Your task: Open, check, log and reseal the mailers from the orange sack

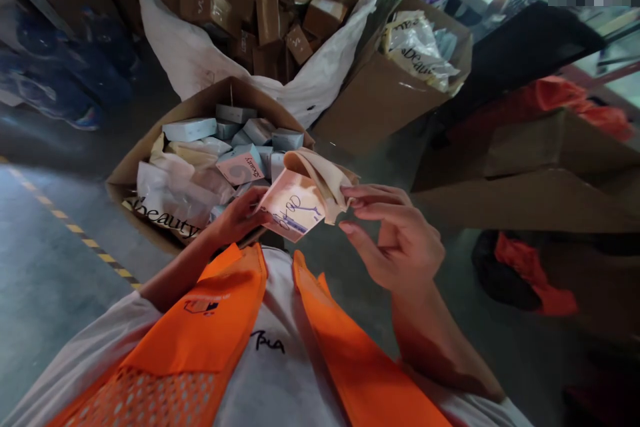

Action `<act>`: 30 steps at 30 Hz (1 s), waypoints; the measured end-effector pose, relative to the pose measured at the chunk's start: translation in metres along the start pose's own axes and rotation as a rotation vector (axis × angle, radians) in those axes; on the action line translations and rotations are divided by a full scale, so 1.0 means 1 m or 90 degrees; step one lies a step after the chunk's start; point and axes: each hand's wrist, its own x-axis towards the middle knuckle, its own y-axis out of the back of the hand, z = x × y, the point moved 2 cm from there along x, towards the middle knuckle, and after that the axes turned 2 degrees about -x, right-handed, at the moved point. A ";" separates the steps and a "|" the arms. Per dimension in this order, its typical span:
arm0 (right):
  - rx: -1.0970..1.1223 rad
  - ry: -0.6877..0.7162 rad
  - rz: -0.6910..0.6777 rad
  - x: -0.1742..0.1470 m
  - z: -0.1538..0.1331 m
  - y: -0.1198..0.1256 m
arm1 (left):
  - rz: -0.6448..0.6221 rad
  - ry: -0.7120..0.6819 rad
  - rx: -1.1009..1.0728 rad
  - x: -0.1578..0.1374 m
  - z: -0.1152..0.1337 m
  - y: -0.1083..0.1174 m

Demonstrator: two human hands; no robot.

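My left hand (243, 215) grips the left edge of a small pink box (291, 205) with dark handwriting-like marks and a blue printed patch. A folded beige sheet or pouch (320, 177) rises from the box's upper right side; whether the two are joined I cannot tell. At the right end of that beige piece is my right hand (400, 230), its fingertips touching the edge while the thumb stays apart from the fingers. Below and behind them, a cardboard carton (145, 147) holds several light blue boxes (190, 129), a pink-faced box (243, 165) and clear printed bags (170, 197).
A large white sack (165, 47) full of brown boxes (270, 17) stands beyond the carton. Right of it, another carton (373, 97) contains printed plastic bags (417, 47). More cardboard (500, 193) and red bags (575, 100) lie at right. Yellow-black tape (75, 228) marks the floor at left.
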 end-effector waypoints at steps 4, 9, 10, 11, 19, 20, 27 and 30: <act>-0.032 -0.008 -0.005 -0.001 -0.001 0.000 | -0.005 -0.013 0.003 0.001 0.001 0.000; -0.060 0.003 -0.014 -0.001 -0.003 0.001 | -0.004 0.005 0.008 0.000 -0.001 0.000; -0.061 0.011 -0.014 -0.001 -0.004 0.001 | -0.003 0.011 0.008 -0.001 -0.002 0.000; -0.061 0.015 -0.015 -0.001 -0.004 0.001 | -0.001 0.015 0.009 -0.001 -0.002 0.000; -0.075 -0.009 0.091 -0.002 0.006 -0.001 | 0.007 0.021 0.024 0.000 0.002 0.001; -0.065 -0.032 0.125 -0.001 0.009 -0.002 | 0.005 0.024 0.031 -0.001 0.003 0.000; -0.120 -0.271 0.054 0.004 0.037 0.002 | -0.029 0.110 -0.051 0.001 -0.005 -0.001; -0.167 -0.311 0.096 0.001 0.054 0.012 | -0.006 0.143 -0.042 0.006 -0.018 0.019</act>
